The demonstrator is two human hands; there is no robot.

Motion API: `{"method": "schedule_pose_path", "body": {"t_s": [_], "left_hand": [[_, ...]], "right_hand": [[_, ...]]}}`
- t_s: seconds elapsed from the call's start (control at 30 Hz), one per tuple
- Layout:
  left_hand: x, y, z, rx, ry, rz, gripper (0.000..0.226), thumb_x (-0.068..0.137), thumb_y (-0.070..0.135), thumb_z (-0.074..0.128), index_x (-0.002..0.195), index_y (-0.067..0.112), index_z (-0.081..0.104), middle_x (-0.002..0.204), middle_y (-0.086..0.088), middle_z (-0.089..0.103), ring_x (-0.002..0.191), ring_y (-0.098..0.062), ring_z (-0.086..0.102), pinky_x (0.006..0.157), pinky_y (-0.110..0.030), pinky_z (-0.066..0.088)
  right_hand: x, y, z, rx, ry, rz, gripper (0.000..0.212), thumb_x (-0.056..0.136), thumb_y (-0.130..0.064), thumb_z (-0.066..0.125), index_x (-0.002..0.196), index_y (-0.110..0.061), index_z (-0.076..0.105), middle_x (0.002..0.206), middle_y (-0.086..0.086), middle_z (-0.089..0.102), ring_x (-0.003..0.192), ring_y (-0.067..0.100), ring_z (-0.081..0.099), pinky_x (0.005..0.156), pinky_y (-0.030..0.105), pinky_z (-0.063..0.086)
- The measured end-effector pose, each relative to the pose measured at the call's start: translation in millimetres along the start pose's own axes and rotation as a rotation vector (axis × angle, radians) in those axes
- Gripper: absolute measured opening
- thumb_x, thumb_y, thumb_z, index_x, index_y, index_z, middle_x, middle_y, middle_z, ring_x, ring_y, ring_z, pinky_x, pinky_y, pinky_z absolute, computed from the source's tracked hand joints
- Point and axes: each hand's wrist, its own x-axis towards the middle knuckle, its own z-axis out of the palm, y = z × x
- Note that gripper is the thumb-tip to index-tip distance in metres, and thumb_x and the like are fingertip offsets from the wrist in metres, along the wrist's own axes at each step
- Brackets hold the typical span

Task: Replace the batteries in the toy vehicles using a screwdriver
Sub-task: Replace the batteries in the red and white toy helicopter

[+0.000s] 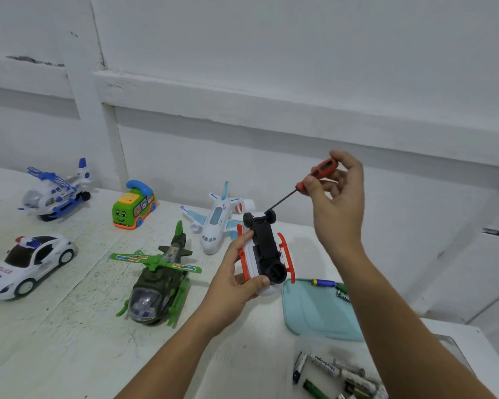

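The left hand (231, 283) grips an upturned white-and-orange toy helicopter (264, 251), black underside up, held over the surface (69, 341). The right hand (337, 203) pinches a red screwdriver (314, 175) by its handle, tip at the toy's rear wheels. A pale blue tray (314, 312) with batteries (323, 282) lies just below. A green helicopter (156, 280) and a white plane (216, 223) stand near on the left, with bare surface nearer the person.

On the surface (69, 341), the police car (29, 266) sits left, a far helicopter (55, 191) behind it. The bus (134, 205) and airplane (216, 223) stand far, a near helicopter (156, 280) before them. Right, batteries (323, 282) lie on a tray (314, 312).
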Motion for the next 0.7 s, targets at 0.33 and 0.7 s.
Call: {"method": "schedule_pose_path", "body": {"t_s": [0.33, 0.7], "left_hand": [[-4, -5, 4, -0.038, 0.005, -0.016, 0.075, 0.076, 0.015, 0.076, 0.129, 0.058, 0.045, 0.125, 0.024, 0.058, 0.107, -0.013, 0.067, 0.082, -0.036, 0.059], [-8, -4, 7, -0.111, 0.0, -0.012, 0.076, 0.083, 0.004, 0.075, 0.136, 0.048, 0.043, 0.125, 0.02, 0.06, 0.107, -0.017, 0.068, 0.077, -0.032, 0.059]], "right_hand": [[-9, 12, -3, -0.055, -0.021, 0.008, 0.044, 0.091, -0.007, 0.064, 0.123, -0.032, 0.048, 0.105, 0.001, 0.061, 0.091, 0.023, 0.068, 0.088, 0.038, 0.057], [-25, 8, -8, -0.107, -0.067, -0.17, 0.036, 0.088, -0.017, 0.068, 0.117, -0.031, 0.051, 0.101, -0.002, 0.061, 0.096, 0.024, 0.066, 0.082, 0.037, 0.06]]}}
